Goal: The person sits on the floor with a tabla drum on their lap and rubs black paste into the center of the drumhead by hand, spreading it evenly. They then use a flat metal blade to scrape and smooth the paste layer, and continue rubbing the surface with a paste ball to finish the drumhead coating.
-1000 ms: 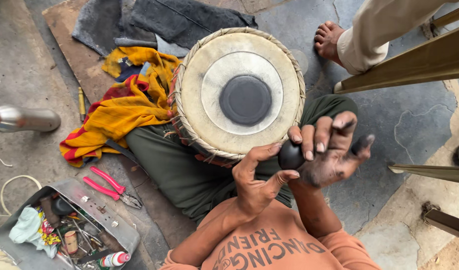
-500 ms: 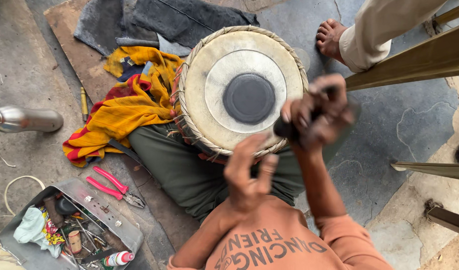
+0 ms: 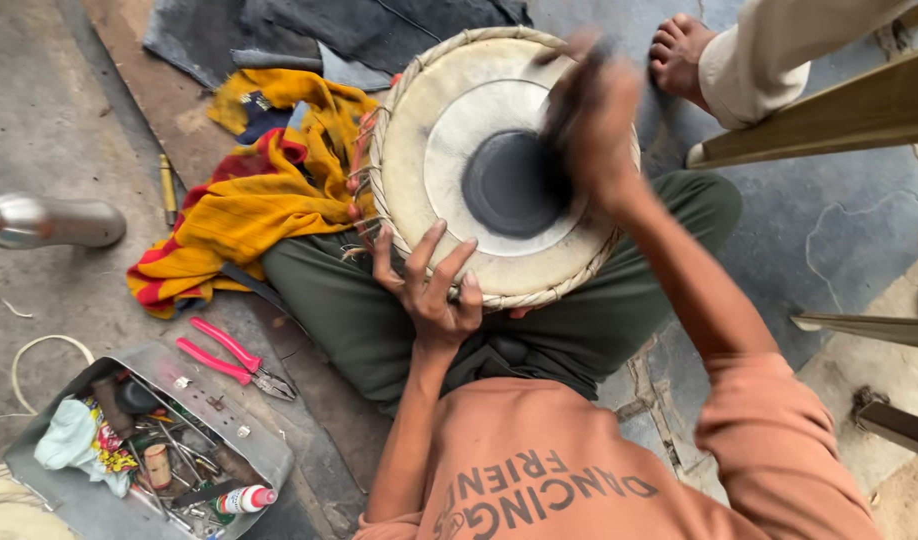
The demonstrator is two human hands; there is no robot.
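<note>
A round drum [image 3: 449,130] with a pale skin and a black centre patch [image 3: 509,185] lies tilted on my lap, over my green trousers [image 3: 349,310]. My right hand [image 3: 599,125] is blurred with motion above the skin's far right side, closed around a dark round lump [image 3: 569,100] at the black patch's edge. My left hand [image 3: 429,285] has its fingers spread and rests against the drum's near rim, holding nothing. My orange sleeves fill the bottom of the view.
A yellow and red cloth [image 3: 249,200] lies left of the drum. Pink-handled pliers [image 3: 234,355] rest on an open metal tool tin [image 3: 129,450]. A steel flask [image 3: 49,222] lies far left. Another person's bare foot [image 3: 684,50] and wooden bars [image 3: 829,115] are at right.
My right hand carried the dark lump from in front of my chest up onto the drum skin. My left hand let go of it and dropped to the near rim, fingers spread.
</note>
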